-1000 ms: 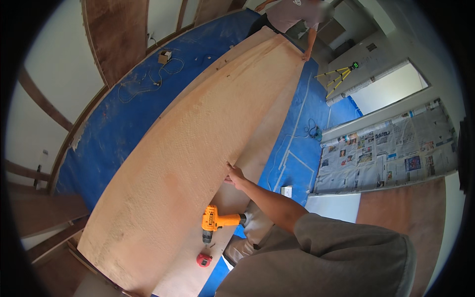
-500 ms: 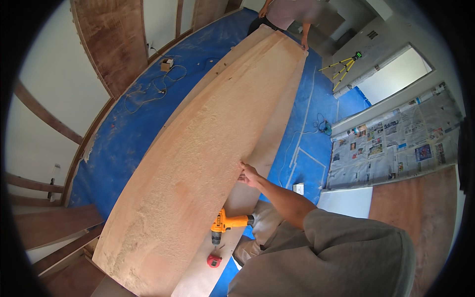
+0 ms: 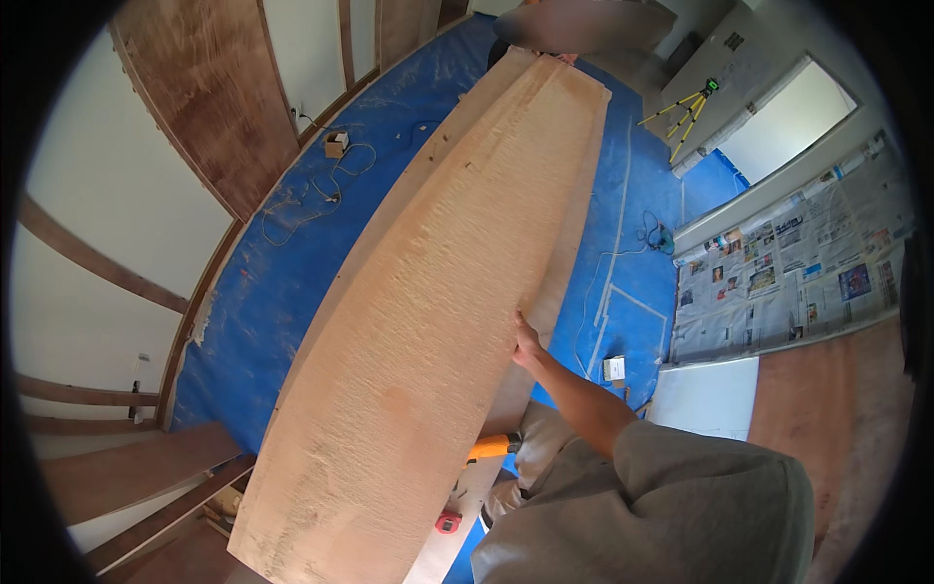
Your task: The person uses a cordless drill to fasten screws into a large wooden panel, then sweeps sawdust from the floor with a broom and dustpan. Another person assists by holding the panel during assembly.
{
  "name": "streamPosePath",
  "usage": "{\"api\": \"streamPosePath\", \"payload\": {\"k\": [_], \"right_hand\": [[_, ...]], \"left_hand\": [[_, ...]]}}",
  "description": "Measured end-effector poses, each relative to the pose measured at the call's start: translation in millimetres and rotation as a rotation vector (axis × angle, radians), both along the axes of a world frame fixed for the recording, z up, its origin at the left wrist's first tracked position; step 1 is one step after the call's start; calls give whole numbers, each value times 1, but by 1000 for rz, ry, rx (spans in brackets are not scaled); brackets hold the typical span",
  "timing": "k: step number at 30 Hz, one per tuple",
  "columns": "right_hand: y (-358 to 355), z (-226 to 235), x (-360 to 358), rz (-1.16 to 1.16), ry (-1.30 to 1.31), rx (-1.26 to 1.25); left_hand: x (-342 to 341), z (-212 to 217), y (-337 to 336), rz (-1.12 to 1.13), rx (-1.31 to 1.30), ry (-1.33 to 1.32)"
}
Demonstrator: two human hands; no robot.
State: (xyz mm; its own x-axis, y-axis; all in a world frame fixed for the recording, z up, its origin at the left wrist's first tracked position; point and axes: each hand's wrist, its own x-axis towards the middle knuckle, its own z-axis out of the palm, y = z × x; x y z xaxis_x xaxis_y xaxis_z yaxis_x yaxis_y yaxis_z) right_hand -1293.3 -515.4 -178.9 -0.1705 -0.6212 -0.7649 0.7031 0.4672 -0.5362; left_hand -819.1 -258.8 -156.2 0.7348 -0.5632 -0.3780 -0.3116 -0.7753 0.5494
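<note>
Plywood sheet (image 3: 409, 331) is lying left of the grip – long axis running lower-left to upper-right | orange drill (image 3: 489, 448) is showing past its edge | right hand (image 3: 526, 344) is grasping the sheet's right edge – left hand not showing

Long tan wooden panel (image 3: 418, 321), rough-faced, slantwise atop a second sheet (image 3: 507, 408).

Glare whitens the opening (image 3: 793, 122) while dark edges bend.

Room is open over the panel (image 3: 394, 375); drill (image 3: 489, 448) and tape measure (image 3: 449, 523) crowd its right edge.
</note>
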Motion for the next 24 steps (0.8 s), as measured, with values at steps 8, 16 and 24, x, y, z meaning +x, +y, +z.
{"api": "streamPosePath", "payload": {"k": [8, 16, 24], "right_hand": [[-9, 30, -30, 20, 93, 12], [-45, 83, -49, 39, 249, 28], [-92, 122, -43, 151, 339, 9]], "left_hand": [[-17, 24, -11, -32, -10, 25], [-32, 41, -5, -17, -27, 56], [-33, 54, 21, 59, -21, 84]]}}
